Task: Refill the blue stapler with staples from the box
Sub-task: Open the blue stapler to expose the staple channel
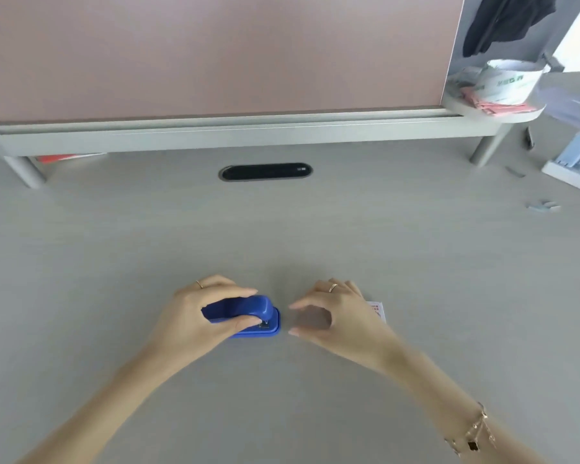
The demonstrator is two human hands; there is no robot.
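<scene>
Stapler point(248, 316): blue, flat on the desk point(282, 229), gripped from its left side by the left hand point(195, 313), thumb and fingers closed around its body. Right hand point(335, 313): held just right of the stapler, fingers spread wide, empty, blurred. Box point(377, 311): partly hidden behind the right hand, right of the stapler.

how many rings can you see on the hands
2: one ring on a finger of the left hand, which grips the blue stapler, and one ring on the right hand. Others may be hidden.
</scene>
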